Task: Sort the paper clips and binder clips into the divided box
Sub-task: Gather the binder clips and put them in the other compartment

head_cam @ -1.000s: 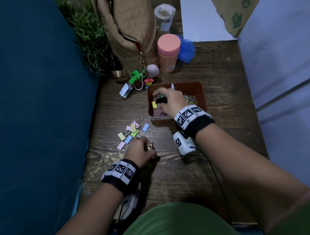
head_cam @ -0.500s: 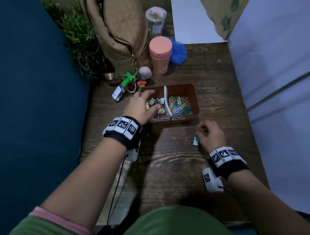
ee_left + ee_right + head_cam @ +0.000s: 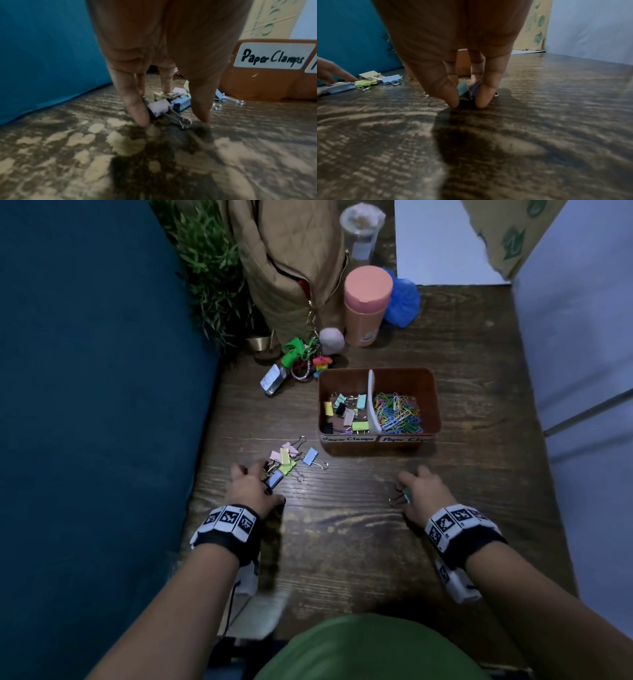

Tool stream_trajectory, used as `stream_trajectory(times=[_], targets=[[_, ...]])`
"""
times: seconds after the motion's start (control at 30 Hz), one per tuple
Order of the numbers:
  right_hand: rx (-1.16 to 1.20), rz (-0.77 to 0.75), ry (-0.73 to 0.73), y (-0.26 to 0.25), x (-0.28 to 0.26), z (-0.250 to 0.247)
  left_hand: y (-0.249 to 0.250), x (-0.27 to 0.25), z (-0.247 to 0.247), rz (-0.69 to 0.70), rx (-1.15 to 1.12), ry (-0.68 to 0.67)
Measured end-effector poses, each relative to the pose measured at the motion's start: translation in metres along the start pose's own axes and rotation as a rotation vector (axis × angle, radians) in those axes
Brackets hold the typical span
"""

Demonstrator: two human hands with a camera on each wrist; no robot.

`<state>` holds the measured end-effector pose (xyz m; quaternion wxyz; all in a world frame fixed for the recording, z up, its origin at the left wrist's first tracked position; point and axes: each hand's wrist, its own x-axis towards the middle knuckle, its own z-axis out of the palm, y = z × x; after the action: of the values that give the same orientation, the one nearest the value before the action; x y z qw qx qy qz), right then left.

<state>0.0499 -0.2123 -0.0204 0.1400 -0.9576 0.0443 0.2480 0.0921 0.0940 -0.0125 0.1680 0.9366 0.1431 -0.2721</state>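
The brown divided box (image 3: 430, 402) stands mid-table, binder clips (image 3: 346, 414) in its left half and coloured paper clips (image 3: 397, 414) in its right. Its front label reads "Paper Clamps" (image 3: 272, 56). A loose pile of pastel binder clips (image 3: 291, 458) lies left of the box. My left hand (image 3: 270, 484) is down at the pile's near edge. In the left wrist view its finger (image 3: 135, 108) and thumb (image 3: 200, 108) straddle a pale binder clip (image 3: 160, 108), tips at the table. My right hand (image 3: 404, 491) pinches a teal binder clip (image 3: 463, 90) on the table, a lilac piece beside it.
A tan quilted bag (image 3: 291, 268), a pink-lidded tumbler (image 3: 366, 306), a blue bag (image 3: 400, 299), key charms (image 3: 301, 357) and a plant (image 3: 212, 268) crowd the table's far end. A teal surface (image 3: 85, 405) borders the left side and a pale wall (image 3: 582, 371) the right.
My left hand has come back from the box's left compartment to the loose pile. My right hand has stayed low on the table at the teal clip, right of the pile.
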Motion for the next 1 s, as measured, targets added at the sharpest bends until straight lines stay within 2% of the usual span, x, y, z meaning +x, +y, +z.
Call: stream_trajectory(times=[0.23, 0.33, 0.4, 0.47, 0.53, 0.6, 0.77, 0.9, 0.93, 1.0], targets=[[0.12, -0.115, -0.004, -0.022, -0.007, -0.004, 0.013, 0.001, 0.014, 0.024, -0.117, 0.073], [0.261, -0.104, 0.007, -0.038, -0.009, -0.022, 0.016, 0.0, 0.017, 0.034, -0.142, 0.089], [0.422, -0.156, 0.084, -0.059, -0.008, -0.049, 0.014, -0.001, 0.019, 0.036, -0.138, 0.088], [0.526, -0.271, 0.226, -0.086, -0.002, -0.084, 0.011, -0.002, 0.022, 0.048, -0.131, 0.076], [0.532, -0.333, 0.359, -0.108, 0.011, -0.114, 0.009, -0.005, 0.024, 0.083, -0.135, 0.077], [0.498, -0.336, 0.426, -0.119, 0.028, -0.127, 0.008, -0.007, 0.026, 0.124, -0.152, 0.091], [0.409, -0.283, 0.352, -0.106, 0.047, -0.11, 0.004, -0.016, 0.026, 0.175, -0.198, 0.109], [0.369, -0.354, 0.516, -0.086, 0.029, -0.07, 0.003, -0.022, 0.016, 0.164, -0.302, 0.143], [0.333, -0.393, 0.479, -0.083, 0.024, -0.057, 0.005, -0.023, 0.01, 0.171, -0.33, 0.153], [0.243, -0.46, 0.259, -0.081, 0.02, -0.031, 0.015, -0.023, -0.008, 0.207, -0.388, 0.18]])
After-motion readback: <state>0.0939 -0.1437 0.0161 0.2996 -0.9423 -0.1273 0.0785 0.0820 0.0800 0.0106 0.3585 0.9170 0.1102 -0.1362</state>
